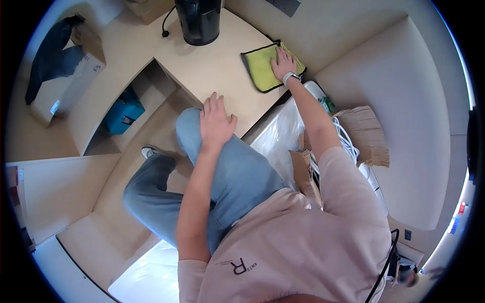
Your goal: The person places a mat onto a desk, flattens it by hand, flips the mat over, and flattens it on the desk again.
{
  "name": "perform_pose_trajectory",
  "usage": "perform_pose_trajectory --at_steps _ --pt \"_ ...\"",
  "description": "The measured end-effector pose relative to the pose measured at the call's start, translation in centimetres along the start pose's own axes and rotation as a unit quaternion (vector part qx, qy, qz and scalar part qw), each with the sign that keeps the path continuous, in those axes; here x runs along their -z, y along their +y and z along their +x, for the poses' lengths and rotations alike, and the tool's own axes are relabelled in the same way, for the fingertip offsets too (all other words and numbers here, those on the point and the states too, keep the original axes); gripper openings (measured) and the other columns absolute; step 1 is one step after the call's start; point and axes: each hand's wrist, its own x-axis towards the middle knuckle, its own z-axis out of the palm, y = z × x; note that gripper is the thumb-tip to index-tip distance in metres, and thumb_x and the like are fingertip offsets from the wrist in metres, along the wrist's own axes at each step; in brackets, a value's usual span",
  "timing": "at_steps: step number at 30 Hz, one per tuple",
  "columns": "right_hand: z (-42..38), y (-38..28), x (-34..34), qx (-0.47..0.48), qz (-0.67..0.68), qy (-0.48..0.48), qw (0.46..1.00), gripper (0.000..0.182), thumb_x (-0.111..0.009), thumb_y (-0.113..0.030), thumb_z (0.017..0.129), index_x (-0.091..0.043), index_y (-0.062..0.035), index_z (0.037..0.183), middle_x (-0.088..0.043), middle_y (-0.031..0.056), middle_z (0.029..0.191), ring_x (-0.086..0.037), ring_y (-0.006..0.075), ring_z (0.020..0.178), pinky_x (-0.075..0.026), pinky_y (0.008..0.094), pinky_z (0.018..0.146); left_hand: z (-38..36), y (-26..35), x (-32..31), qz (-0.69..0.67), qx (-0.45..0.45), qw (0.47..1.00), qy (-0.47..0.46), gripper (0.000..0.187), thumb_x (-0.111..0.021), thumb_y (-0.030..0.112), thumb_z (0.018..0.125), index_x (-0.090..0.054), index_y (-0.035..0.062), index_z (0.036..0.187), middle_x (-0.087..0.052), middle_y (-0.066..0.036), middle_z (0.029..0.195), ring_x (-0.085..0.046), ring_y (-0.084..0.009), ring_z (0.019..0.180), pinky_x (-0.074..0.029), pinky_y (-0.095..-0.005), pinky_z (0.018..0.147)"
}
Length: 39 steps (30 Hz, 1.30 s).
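Note:
My right hand (pixel 283 64) lies flat, fingers spread, on a yellow-green cloth with a dark border (pixel 260 64) that rests on the light wooden desk (pixel 212 65). A white watch band sits on that wrist. My left hand (pixel 216 121) rests open on my raised knee in blue jeans, right at the desk's near edge. It holds nothing.
A black cylindrical appliance (pixel 198 20) with a cord stands at the desk's back. A teal box (pixel 124 112) sits in the shelf below. A cardboard box (pixel 76 70) with a dark garment is at left. Brown paper (pixel 366 131), white cables and plastic wrap lie at right.

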Motion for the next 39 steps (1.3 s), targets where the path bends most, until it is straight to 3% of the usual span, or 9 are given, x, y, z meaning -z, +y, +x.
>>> perform_pose_trajectory --at_steps 3,5,7,11,14,18,29,35,39 --pt "-1.5 -3.2 -3.0 -0.009 -0.080 0.006 0.997 0.076 -0.044 -0.052 0.103 -0.039 -0.0046 0.162 -0.037 0.0203 0.169 -0.028 0.0357 0.159 -0.019 0.0619 0.127 0.6 0.2 -0.8 -0.012 0.007 1.000 -0.021 0.073 -0.066 0.037 0.093 -0.043 0.0034 0.154 -0.036 -0.021 0.164 -0.035 -0.0406 0.152 -0.033 -0.0534 0.121" --pt "-6.5 -8.1 -3.0 0.157 -0.138 -0.094 0.973 0.071 -0.046 -0.049 0.101 -0.049 -0.0034 0.155 -0.036 0.0242 0.168 -0.028 0.0394 0.159 -0.018 0.0650 0.127 1.3 0.7 -1.6 0.013 0.004 0.998 0.055 0.074 -0.064 0.039 0.095 -0.041 0.0022 0.155 -0.036 -0.022 0.165 -0.033 -0.0418 0.153 -0.032 -0.0536 0.122" --pt "-13.8 -13.4 -1.8 0.283 0.100 -0.060 0.952 0.066 -0.057 -0.040 0.096 -0.052 -0.0068 0.152 -0.047 0.0253 0.159 -0.037 0.0436 0.152 -0.020 0.0634 0.127 2.5 0.7 -2.1 0.009 -0.002 0.998 0.069 0.074 -0.064 0.040 0.096 -0.042 0.0015 0.155 -0.036 -0.023 0.165 -0.033 -0.0420 0.152 -0.031 -0.0538 0.122" --pt "-16.3 -17.0 2.0 0.281 0.191 -0.174 0.924 0.066 -0.059 -0.035 0.093 -0.052 -0.0068 0.152 -0.054 0.0234 0.153 -0.043 0.0443 0.147 -0.024 0.0585 0.128 1.8 0.5 -1.8 0.028 0.008 0.998 0.054 0.072 -0.064 0.038 0.096 -0.042 0.0014 0.154 -0.035 -0.024 0.164 -0.033 -0.0423 0.152 -0.030 -0.0543 0.123" --pt "-8.0 -8.0 -2.3 0.246 0.031 0.009 0.969 0.062 -0.059 -0.042 0.099 -0.056 -0.0065 0.150 -0.056 0.0183 0.154 -0.051 0.0373 0.143 -0.035 0.0520 0.122 1.0 0.3 -0.1 0.000 -0.006 0.997 0.078 0.071 -0.066 0.035 0.094 -0.044 0.0001 0.153 -0.034 -0.024 0.165 -0.030 -0.0406 0.154 -0.030 -0.0547 0.123" --pt "0.1 0.5 0.2 -0.017 -0.020 -0.017 0.999 0.071 -0.042 -0.050 0.105 -0.040 -0.0068 0.162 -0.037 0.0156 0.170 -0.032 0.0316 0.158 -0.026 0.0549 0.127 0.8 -0.3 0.0 -0.043 -0.011 0.995 0.085 0.069 -0.066 0.032 0.093 -0.047 0.0016 0.152 -0.034 -0.021 0.165 -0.028 -0.0394 0.155 -0.030 -0.0543 0.123" --pt "-10.6 -10.3 -0.1 0.222 -0.061 -0.076 0.970 0.067 -0.052 -0.051 0.100 -0.063 0.0089 0.128 -0.029 0.0241 0.171 -0.026 0.0389 0.160 -0.020 0.0663 0.126 1.7 0.9 -2.3 0.086 -0.043 0.995 -0.009 0.070 -0.063 0.039 0.097 -0.046 0.0047 0.156 -0.030 -0.011 0.172 -0.028 -0.0360 0.157 -0.030 -0.0545 0.124" --pt "-11.1 -11.9 1.2 0.254 -0.047 -0.094 0.962 0.074 -0.051 -0.053 0.100 -0.052 0.0039 0.148 -0.031 0.0197 0.171 -0.026 0.0352 0.160 -0.018 0.0615 0.128 1.3 0.2 -2.0 0.122 -0.017 0.992 -0.042 0.078 -0.059 0.043 0.099 -0.037 0.0025 0.161 -0.033 -0.010 0.171 -0.031 -0.0335 0.157 -0.030 -0.0536 0.124" --pt "-3.9 -3.8 -0.9 0.087 -0.011 -0.022 0.996 0.075 -0.048 -0.053 0.102 -0.037 -0.0116 0.164 -0.035 0.0137 0.172 -0.025 0.0306 0.161 -0.017 0.0564 0.130 0.7 -0.1 -1.4 0.100 0.007 0.993 -0.059 0.075 -0.059 0.043 0.099 -0.041 0.0022 0.159 -0.035 -0.011 0.170 -0.032 -0.0322 0.156 -0.032 -0.0521 0.124"
